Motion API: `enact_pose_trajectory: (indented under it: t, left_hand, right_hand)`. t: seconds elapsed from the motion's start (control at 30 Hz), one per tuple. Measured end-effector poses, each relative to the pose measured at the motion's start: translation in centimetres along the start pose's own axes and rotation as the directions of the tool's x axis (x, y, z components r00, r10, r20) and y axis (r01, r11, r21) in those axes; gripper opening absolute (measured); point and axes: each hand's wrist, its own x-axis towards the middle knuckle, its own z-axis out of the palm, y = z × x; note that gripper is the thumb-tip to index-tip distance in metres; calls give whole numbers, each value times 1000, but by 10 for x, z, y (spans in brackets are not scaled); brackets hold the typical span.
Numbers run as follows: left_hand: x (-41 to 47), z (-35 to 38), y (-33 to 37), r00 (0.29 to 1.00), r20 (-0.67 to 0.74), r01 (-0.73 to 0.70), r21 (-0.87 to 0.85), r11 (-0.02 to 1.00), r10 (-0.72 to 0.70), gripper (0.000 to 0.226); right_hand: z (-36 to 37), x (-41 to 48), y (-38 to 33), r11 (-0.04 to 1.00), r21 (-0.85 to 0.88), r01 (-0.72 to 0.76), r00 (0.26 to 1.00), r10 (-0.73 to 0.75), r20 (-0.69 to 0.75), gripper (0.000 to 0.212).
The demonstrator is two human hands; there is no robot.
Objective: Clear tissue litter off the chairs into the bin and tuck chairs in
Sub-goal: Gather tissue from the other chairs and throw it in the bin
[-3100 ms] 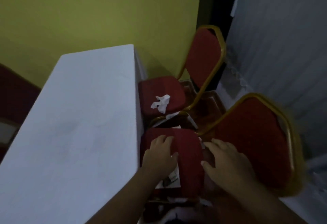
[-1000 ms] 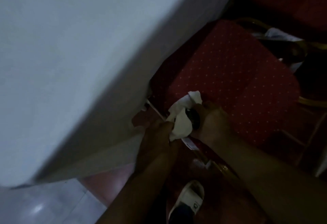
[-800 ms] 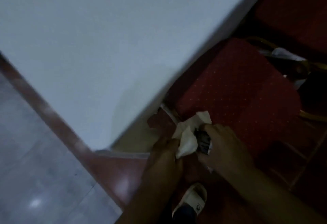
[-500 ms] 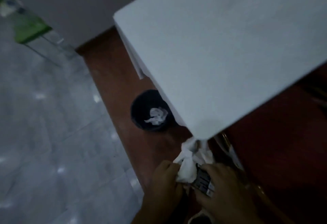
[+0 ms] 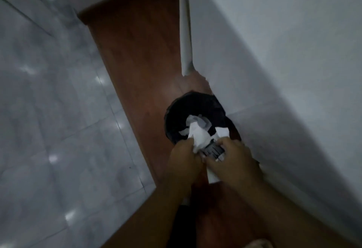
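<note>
Fingers of both hands pinch one crumpled tissue between them, the left hand and right hand touching, just above the near rim of the black bin, beside the white table.

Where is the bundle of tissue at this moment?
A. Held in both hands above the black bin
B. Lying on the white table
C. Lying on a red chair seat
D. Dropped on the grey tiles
A: the left hand and right hand grip the tissue bundle over the black bin.
</note>
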Motion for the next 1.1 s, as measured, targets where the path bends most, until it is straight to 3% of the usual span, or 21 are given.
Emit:
enact_pose_trajectory:
  t: [0.13, 0.23, 0.3, 0.4, 0.53, 0.7, 0.8, 0.87, 1.03, 1.1]
  left_hand:
    - [98, 40, -62, 996, 80, 28, 59, 998, -33, 28]
    - [150, 58, -94, 969, 241, 43, 69, 997, -59, 15]
    - [168, 57, -102, 952, 303, 40, -4, 999, -36, 17]
    - [167, 43, -90, 961, 274, 35, -50, 998, -20, 29]
    - [118, 2, -50, 979, 205, 6, -50, 999, 4, 24]
    - [18, -61, 29, 991, 26, -127, -34, 991, 128, 22]
    - [-46, -87, 83, 994, -55, -98, -14, 995, 97, 39]
    - [-89, -93, 119, 993, -95, -67, 24, 997, 69, 51]
    - [-205, -88, 213, 957, -246, -135, 94, 986, 155, 47]
    - [-249, -77, 244, 949, -279, -125, 93, 988, 146, 59]
  right_hand:
    - [57, 107, 12, 1000, 8, -8, 998, 8, 54, 41]
    - [87, 161, 24, 993, 73, -97, 990, 88, 114, 48]
    - [95, 176, 28, 983, 149, -107, 989, 89, 121, 45]
    - [87, 165, 26, 989, 146, -39, 995, 26, 92, 40]
    - [49, 106, -1, 994, 88, 67, 995, -74, 70, 31]
    - [-33, -4, -50, 967, -12, 254, 967, -253, 17, 54]
    - [-96, -72, -62, 922, -87, 377, 926, -377, 27, 57]
    - [-136, -114, -56, 881, -173, 441, 894, -448, 1, 54]
    - [-224, -224, -16, 832, -293, 471, 860, -508, -59, 58]
    - [-253, -267, 9, 802, -365, 473, 846, -530, -67, 63]
